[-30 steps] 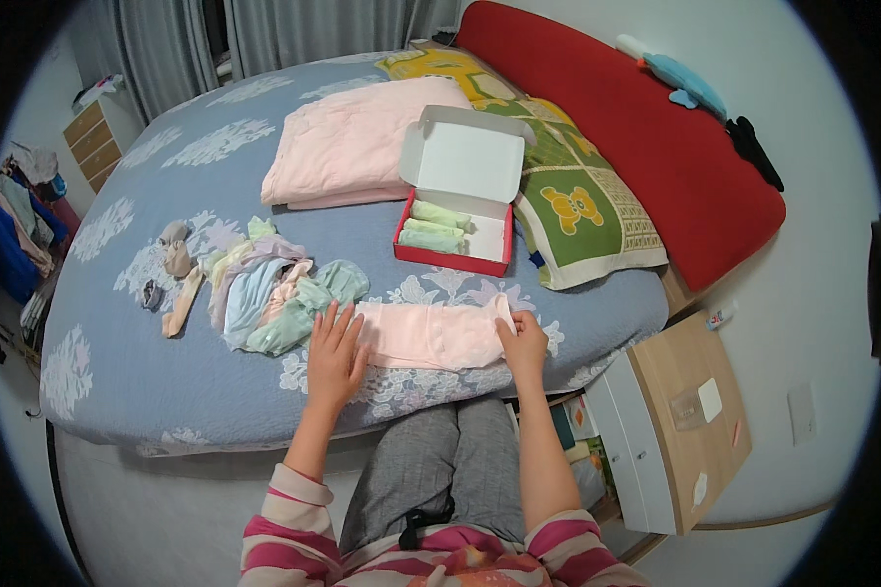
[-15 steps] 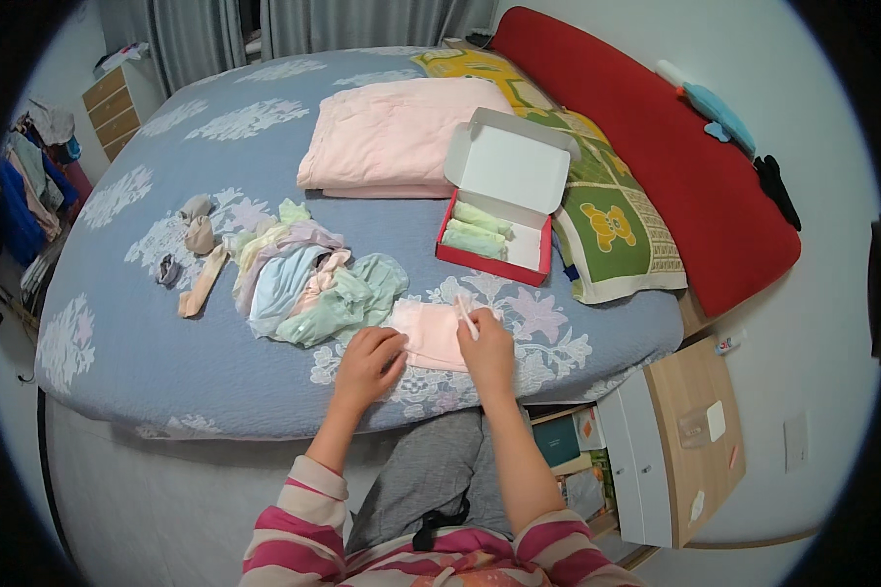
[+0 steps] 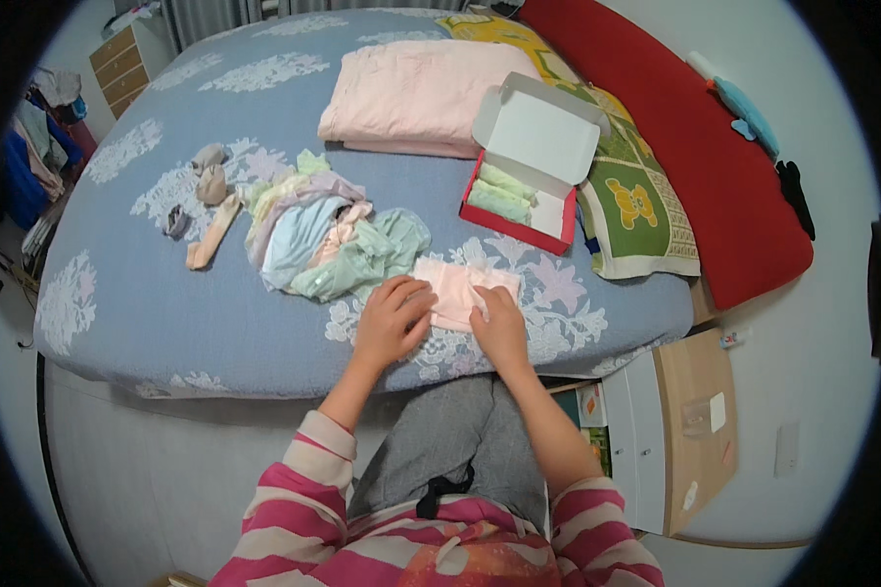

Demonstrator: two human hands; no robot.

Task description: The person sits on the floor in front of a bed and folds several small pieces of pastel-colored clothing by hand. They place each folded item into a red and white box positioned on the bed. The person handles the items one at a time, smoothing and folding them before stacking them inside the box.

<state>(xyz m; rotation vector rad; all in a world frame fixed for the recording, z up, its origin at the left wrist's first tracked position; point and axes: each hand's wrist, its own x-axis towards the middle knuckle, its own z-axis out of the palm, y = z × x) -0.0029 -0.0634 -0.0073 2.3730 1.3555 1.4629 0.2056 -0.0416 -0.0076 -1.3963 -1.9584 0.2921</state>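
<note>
A folded pale pink cloth garment lies on the bed in front of me. My left hand rests at its left edge, palm down, with the fingers laid out and slightly bent. At its right part, my right hand pinches the fabric between thumb and fingers. Just beyond my left hand is a loose heap of pastel clothes, in mint, light blue, lilac and peach. An open red box with a white lid stands farther right, holding rolled pale green cloths in its left part.
Small balled and flat socks lie left of the heap. A folded pink quilt sits at the back, beside a green and yellow bear-patterned cloth along the red headboard. A wooden-topped cabinet stands at right.
The pink flap that stood up in my right hand now lies down on the garment. My left hand stays at the left edge. The whole view has tilted slightly downward.
</note>
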